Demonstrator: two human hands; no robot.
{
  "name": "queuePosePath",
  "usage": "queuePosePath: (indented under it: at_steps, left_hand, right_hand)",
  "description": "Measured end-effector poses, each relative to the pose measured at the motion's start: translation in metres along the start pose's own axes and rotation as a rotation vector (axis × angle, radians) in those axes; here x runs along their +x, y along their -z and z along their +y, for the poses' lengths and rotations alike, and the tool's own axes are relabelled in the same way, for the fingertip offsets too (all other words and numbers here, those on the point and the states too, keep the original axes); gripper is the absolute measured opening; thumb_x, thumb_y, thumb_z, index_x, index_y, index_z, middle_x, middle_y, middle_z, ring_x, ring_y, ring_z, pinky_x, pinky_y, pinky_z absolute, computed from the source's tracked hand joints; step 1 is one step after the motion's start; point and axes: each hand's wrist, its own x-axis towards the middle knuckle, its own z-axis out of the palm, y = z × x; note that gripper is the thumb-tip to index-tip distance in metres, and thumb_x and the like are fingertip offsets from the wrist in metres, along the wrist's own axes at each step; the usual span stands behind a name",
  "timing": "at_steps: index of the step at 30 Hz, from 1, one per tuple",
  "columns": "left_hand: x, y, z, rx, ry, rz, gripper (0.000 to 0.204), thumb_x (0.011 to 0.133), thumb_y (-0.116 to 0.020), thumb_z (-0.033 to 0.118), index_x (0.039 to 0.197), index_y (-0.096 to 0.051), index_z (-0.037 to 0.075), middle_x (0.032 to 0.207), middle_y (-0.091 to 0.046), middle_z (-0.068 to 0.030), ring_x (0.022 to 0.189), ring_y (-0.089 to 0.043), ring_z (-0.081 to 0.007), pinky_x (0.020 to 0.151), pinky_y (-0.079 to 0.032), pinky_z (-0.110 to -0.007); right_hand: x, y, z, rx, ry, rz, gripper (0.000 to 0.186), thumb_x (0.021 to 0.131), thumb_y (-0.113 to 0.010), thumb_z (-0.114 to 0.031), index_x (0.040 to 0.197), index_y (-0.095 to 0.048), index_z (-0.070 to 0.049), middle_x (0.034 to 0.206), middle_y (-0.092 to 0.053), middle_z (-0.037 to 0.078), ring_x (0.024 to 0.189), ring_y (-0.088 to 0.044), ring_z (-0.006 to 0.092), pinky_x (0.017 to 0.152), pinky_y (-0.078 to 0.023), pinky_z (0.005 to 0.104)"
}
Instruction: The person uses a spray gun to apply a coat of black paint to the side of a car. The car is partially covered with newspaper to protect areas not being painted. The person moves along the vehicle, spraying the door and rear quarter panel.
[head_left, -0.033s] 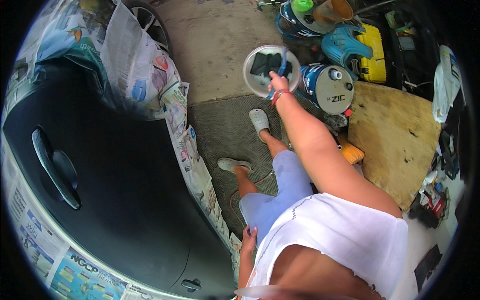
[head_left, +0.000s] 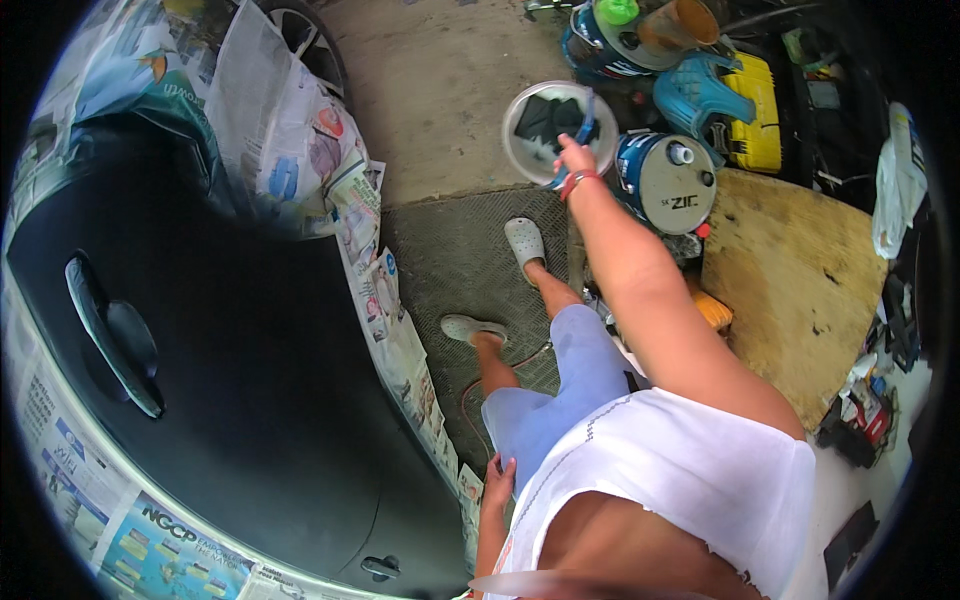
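Observation:
My right hand (head_left: 576, 157) grips the blue handle of a translucent bucket (head_left: 516, 140), which holds dark cloth (head_left: 545, 121) in a pale, unclear bottom layer. My left hand (head_left: 499, 480) hangs against my blue shorts with fingers loose and apart, holding nothing. To my left is a dark car door (head_left: 220, 350) with its handle (head_left: 110, 335), bordered by taped newspaper (head_left: 280, 150). A blue drum (head_left: 675, 185) with a pale lid stands just right of the bucket.
A second drum (head_left: 590, 45) with items on top, a blue plastic object (head_left: 690, 90) and a yellow case (head_left: 754, 110) crowd the upper right. A stained plywood board (head_left: 790, 290) lies at right beside assorted clutter. A thin hose (head_left: 470, 390) runs near my sandalled feet on a textured mat (head_left: 430, 260).
The bucket and my right hand have moved slightly up and to the right. The surroundings have shifted a little in view, while my left hand looks much the same.

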Motion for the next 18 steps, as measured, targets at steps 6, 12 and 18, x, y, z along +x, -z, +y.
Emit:
queuePosePath:
  at_steps: [6,12,18]
  left_hand:
    - [-0.023,-0.01,-0.024,-0.102,0.031,-0.067,0.099,0.104,-0.07,0.054,0.171,-0.022,-0.001,0.173,-0.033,-0.0258,0.159,-0.035,-0.0348,0.129,-0.03,-0.043]
    - [-0.092,-0.004,0.0,-0.156,0.451,-0.185,0.126,0.093,-0.048,0.091,0.175,0.004,0.011,0.182,-0.004,-0.0191,0.167,-0.011,-0.0355,0.13,-0.025,-0.055]
    - [-0.117,-0.033,-0.024,-0.403,0.541,-0.33,0.128,0.086,-0.045,0.098,0.176,0.005,0.021,0.182,0.005,-0.013,0.167,-0.008,-0.0388,0.125,-0.027,-0.068]
  right_hand:
    - [0.086,0.043,-0.056,0.218,-0.058,-0.223,0.079,0.097,-0.078,-0.047,0.154,-0.047,-0.002,0.127,-0.057,0.017,0.091,-0.062,0.0268,0.08,-0.058,0.0482]
    - [0.15,0.054,-0.059,0.077,-0.122,-0.222,0.09,0.1,-0.073,-0.06,0.166,-0.035,-0.012,0.115,-0.064,0.01,0.095,-0.068,0.0279,0.093,-0.053,0.0551]
    - [0.064,0.03,0.007,-1.036,0.744,-0.662,0.084,0.098,-0.077,-0.045,0.163,-0.045,-0.001,0.163,-0.051,0.027,0.153,-0.048,0.0365,0.125,-0.038,0.0426]
